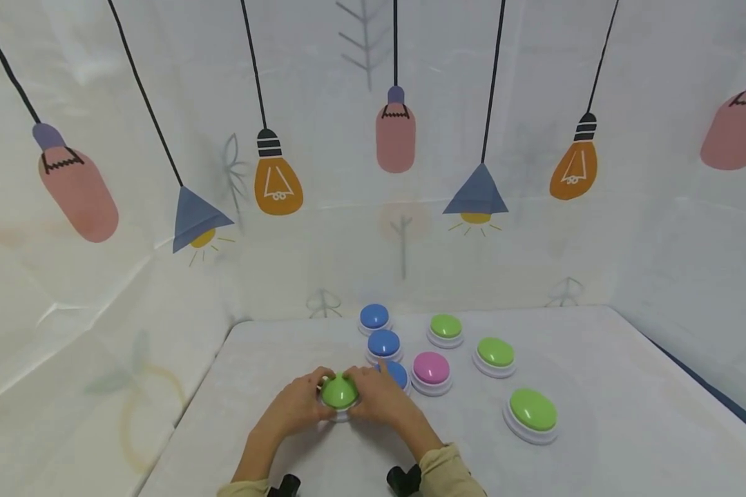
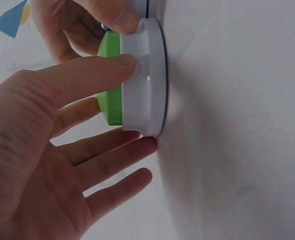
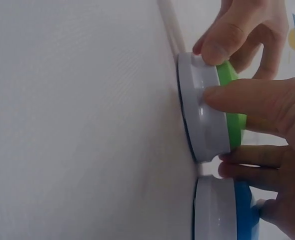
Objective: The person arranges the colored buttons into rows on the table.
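Observation:
A green push button (image 1: 339, 391) with a white round base sits on the table, between both hands. My left hand (image 1: 298, 402) grips its left side; in the left wrist view the thumb presses the white base (image 2: 146, 85) and other fingers curve around it. From the other side my right hand (image 1: 380, 398) holds the same button, thumb on the base and fingers around the far side. Right beside it stands a blue push button (image 1: 396, 373), partly hidden by the right hand. In the right wrist view one right fingertip lies against that blue button's dome (image 3: 246, 210).
Two more blue buttons (image 1: 383, 343) (image 1: 374, 316) line up behind the near blue one. A pink button (image 1: 432, 368) stands to its right. Three green buttons (image 1: 533, 410) (image 1: 496, 353) (image 1: 446, 326) run along the right. A white sheet (image 1: 323, 255) printed with lamps hangs behind the white table (image 1: 609, 400).

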`<state>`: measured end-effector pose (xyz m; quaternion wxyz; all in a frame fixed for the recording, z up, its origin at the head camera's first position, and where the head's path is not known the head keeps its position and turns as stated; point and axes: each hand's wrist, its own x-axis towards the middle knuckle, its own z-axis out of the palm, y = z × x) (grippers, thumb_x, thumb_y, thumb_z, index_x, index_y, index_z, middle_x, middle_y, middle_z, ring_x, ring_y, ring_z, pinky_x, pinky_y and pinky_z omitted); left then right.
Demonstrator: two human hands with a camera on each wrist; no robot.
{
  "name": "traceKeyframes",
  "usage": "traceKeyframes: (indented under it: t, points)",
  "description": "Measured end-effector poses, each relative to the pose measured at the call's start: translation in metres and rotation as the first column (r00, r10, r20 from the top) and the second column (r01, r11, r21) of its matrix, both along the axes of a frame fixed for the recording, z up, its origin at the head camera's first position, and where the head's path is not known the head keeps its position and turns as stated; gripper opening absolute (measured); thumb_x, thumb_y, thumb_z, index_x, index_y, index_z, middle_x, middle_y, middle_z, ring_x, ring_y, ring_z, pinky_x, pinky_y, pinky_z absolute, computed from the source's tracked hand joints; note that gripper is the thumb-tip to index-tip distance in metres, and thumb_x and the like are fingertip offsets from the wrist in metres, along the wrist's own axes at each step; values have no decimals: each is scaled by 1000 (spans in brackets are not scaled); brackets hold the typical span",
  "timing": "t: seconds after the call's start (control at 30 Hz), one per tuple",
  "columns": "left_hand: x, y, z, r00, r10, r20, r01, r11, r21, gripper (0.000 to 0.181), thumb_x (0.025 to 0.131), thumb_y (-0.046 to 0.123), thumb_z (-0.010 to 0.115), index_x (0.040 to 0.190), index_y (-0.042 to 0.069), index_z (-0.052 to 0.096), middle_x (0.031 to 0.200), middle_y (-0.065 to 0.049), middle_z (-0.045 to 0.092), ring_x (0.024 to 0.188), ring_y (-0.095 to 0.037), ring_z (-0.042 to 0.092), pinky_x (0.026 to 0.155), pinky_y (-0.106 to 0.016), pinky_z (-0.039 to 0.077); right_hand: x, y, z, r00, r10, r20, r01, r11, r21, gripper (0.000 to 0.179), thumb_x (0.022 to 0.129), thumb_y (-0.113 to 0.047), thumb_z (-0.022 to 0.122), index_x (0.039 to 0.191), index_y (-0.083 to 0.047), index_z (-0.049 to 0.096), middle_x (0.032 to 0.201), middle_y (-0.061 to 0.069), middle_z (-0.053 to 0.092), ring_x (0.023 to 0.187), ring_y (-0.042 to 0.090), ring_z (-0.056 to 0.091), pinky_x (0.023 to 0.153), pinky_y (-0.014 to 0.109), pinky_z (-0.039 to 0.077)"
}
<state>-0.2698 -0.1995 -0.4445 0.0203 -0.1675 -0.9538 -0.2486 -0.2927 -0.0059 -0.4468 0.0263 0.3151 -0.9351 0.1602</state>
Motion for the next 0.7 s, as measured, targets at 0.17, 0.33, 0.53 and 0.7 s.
traceKeyframes:
  t: [0.17,0.33,0.53,0.7]
  points:
    - [4,1,7,997,-19,68,19,1000,-1,58,70,22,85,120,14,58,105,-7,67,95,-25,64,84,-49,54,6,-2,5,1000,2,25,-3,1000,29,60,74,-29,85,126,-14,59,115,4,66,113,19,61,118,56,23]
    - [9,1,14,992,-20,123,22,1000,-15,59,69,21,85,121,14,59,103,-4,66,92,-22,62,82,-47,54,13,-5,6,998,-3,57,1,999,42,59,75,-31,84,126,-14,58,112,4,64,112,22,61,113,52,33]
    - [10,1,15,988,-30,153,30,1000,5,59,70,19,85,123,12,59,104,-6,67,93,-23,62,83,-49,54,17,-5,6,997,-14,79,11,999,44,59,76,-29,83,127,-14,57,113,3,63,110,18,62,118,52,26]
    - [10,0,16,988,-32,152,28,999,26,59,71,23,85,122,12,59,106,-10,68,96,-27,64,85,-51,53,19,-4,7,997,-12,82,10,1000,30,61,76,-29,84,128,-12,57,115,4,65,110,17,63,118,53,24]
